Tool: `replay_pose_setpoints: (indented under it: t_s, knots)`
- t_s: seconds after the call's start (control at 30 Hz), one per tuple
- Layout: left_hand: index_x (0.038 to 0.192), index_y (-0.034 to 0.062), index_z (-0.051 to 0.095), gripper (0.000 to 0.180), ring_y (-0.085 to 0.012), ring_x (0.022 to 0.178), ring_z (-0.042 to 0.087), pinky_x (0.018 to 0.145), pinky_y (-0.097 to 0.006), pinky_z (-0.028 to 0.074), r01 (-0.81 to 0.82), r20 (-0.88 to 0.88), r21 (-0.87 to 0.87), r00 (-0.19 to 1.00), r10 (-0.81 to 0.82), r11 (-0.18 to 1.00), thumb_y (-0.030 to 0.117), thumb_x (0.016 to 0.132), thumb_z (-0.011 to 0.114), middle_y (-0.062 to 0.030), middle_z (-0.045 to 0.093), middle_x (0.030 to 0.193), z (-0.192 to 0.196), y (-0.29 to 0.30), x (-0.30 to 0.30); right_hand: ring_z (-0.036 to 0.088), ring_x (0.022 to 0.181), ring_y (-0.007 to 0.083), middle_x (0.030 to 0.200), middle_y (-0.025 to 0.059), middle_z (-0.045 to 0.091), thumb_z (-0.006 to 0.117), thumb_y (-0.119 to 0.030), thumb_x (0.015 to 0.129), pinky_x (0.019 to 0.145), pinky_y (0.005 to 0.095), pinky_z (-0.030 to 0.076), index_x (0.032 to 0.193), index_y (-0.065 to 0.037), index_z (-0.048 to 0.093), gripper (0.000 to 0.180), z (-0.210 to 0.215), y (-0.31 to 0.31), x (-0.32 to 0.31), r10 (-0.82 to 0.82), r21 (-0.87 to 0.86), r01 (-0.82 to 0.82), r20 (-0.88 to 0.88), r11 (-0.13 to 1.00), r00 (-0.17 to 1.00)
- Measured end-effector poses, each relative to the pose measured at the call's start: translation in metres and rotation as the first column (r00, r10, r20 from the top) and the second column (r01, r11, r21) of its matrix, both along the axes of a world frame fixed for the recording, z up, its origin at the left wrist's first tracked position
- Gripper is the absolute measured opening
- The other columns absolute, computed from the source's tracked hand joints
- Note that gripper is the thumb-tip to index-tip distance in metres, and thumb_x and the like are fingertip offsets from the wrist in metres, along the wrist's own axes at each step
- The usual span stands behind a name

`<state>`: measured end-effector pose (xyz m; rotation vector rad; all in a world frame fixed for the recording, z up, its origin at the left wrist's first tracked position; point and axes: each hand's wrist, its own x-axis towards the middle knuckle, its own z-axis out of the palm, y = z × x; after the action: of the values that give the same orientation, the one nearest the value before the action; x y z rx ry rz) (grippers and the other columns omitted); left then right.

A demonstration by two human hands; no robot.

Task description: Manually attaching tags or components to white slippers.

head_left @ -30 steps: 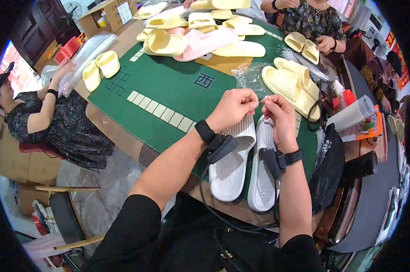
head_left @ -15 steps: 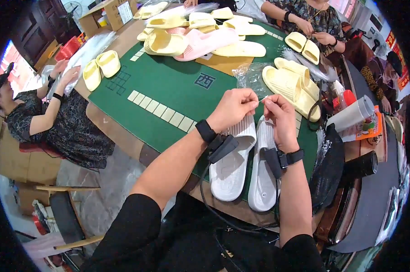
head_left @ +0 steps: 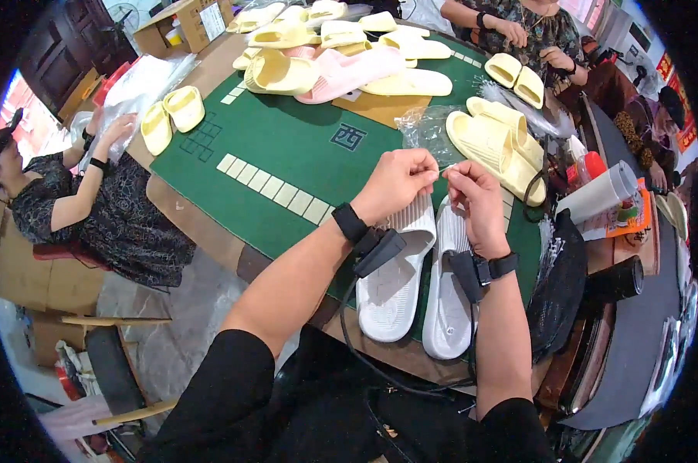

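My left hand [head_left: 401,181] and my right hand [head_left: 475,193] meet above a pair of slippers, thumbs and forefingers pinched. A thin white strand [head_left: 443,170] runs between the fingertips; its kind is too small to make out. Under my hands lie the left white slipper [head_left: 387,309] and the right white slipper [head_left: 447,324], side by side, toes pointing away from me. My fingers and wrists cover parts of their straps. Just beyond my right hand sits a pair of pale yellow slippers [head_left: 492,143], beside a crumpled clear plastic bag [head_left: 426,127].
A green mat [head_left: 287,139] covers the table, with yellow and pink slippers [head_left: 353,73] heaped at the back. One co-worker [head_left: 79,185] handles clear plastic bags at left; another [head_left: 530,38] sits at back right. A white tumbler [head_left: 600,193] and black bag [head_left: 561,285] stand right.
My hands stay nearly still, fingertips still pinched together. The back-right co-worker's hands have moved apart. At left, the co-worker's hands and the plastic bags have shifted slightly.
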<state>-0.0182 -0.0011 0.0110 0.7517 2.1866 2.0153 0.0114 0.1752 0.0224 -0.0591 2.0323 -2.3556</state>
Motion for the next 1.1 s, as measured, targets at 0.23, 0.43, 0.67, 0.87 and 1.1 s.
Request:
replay_pose_setpoints:
  t_s: [0.23, 0.43, 0.67, 0.87, 1.1]
  knots:
    - [0.089, -0.0009, 0.06, 0.006, -0.0077, 0.066, 0.057, 0.062, -0.023, 0.048, -0.013, 0.011, 0.002, 1.0, 0.013, 1.0, 0.004, 0.092, 0.06, -0.0019, 0.062, 0.072, 0.0013, 0.002, 0.0009, 0.045, 0.057, 0.0039, 0.067, -0.0038, 0.053, 0.06, -0.011, 0.091, 0.052, 0.02, 0.035, 0.09, -0.004, 0.063, 0.008, -0.0039, 0.0001, -0.0026, -0.006, -0.008, 0.006, -0.069, 1.0, 0.998]
    - [0.089, -0.0008, 0.06, 0.006, -0.0078, 0.067, 0.059, 0.062, -0.024, 0.049, -0.003, -0.002, -0.023, 1.0, 0.003, 1.0, 0.005, 0.091, 0.061, -0.002, 0.062, 0.072, 0.0027, 0.0006, 0.0016, 0.046, 0.058, 0.0044, 0.068, -0.0033, 0.054, 0.06, -0.009, 0.091, 0.054, 0.0206, 0.036, 0.09, -0.003, 0.063, 0.007, -0.0057, 0.0004, -0.0038, -0.04, -0.032, 0.037, -0.085, 0.999, 0.996]
    - [0.089, -0.0015, 0.06, 0.006, -0.0077, 0.065, 0.057, 0.061, -0.024, 0.047, -0.015, -0.002, -0.009, 1.0, 0.015, 1.0, 0.004, 0.091, 0.06, -0.002, 0.062, 0.072, 0.0012, 0.0015, 0.001, 0.045, 0.056, 0.0037, 0.067, -0.0039, 0.053, 0.06, -0.011, 0.09, 0.052, 0.0199, 0.035, 0.089, -0.004, 0.063, 0.008, -0.0017, 0.0, -0.0014, -0.005, -0.006, 0.004, -0.04, 1.0, 0.999]
    - [0.088, -0.002, 0.061, 0.006, -0.0078, 0.065, 0.057, 0.06, -0.024, 0.047, -0.015, -0.011, -0.01, 1.0, 0.015, 1.0, 0.003, 0.091, 0.06, -0.0022, 0.062, 0.071, 0.0028, 0.0009, 0.0015, 0.045, 0.056, 0.0037, 0.066, -0.0041, 0.053, 0.06, -0.012, 0.09, 0.051, 0.0199, 0.034, 0.089, -0.003, 0.062, 0.009, -0.0002, -0.0009, -0.0007, 0.0, -0.006, 0.0, -0.041, 1.0, 0.999]
    - [0.089, -0.0017, 0.061, 0.006, -0.0075, 0.065, 0.057, 0.061, -0.023, 0.048, -0.014, 0.029, -0.015, 0.999, 0.015, 1.0, 0.004, 0.091, 0.061, -0.0023, 0.062, 0.072, 0.0031, 0.0015, 0.0018, 0.045, 0.057, 0.0043, 0.066, -0.004, 0.053, 0.059, -0.01, 0.09, 0.051, 0.02, 0.032, 0.089, -0.003, 0.062, 0.008, -0.006, -0.0003, -0.0036, -0.047, -0.048, 0.043, -0.085, 0.998, 0.995]
